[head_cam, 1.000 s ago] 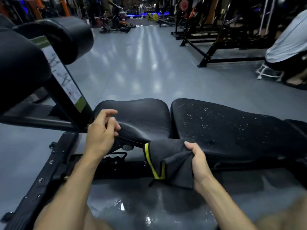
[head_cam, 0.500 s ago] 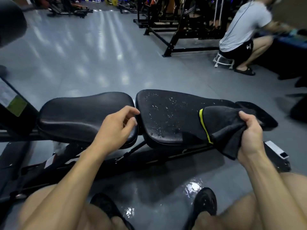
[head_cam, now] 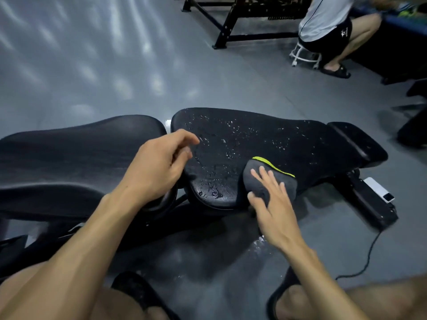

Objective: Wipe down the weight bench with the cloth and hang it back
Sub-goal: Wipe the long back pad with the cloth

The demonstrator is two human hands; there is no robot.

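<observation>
The black weight bench lies across the view, with a dry seat pad on the left and a long back pad speckled with water drops on the right. A dark grey cloth with a yellow-green edge lies on the near edge of the back pad. My right hand presses flat on the cloth with fingers spread and the thumb at its near edge. My left hand hovers over the gap between the two pads, fingers loosely curled, holding nothing.
A person squats on a white stool at the back right, beside a black rack frame. A white device with a black cable sits by the bench's right foot. The floor under the bench is wet. My slippers are at the bottom.
My view swung right along the bench. My right hand carried the bunched cloth from the bench's front onto the back pad and now lies flat on it. The left hand followed rightward.
</observation>
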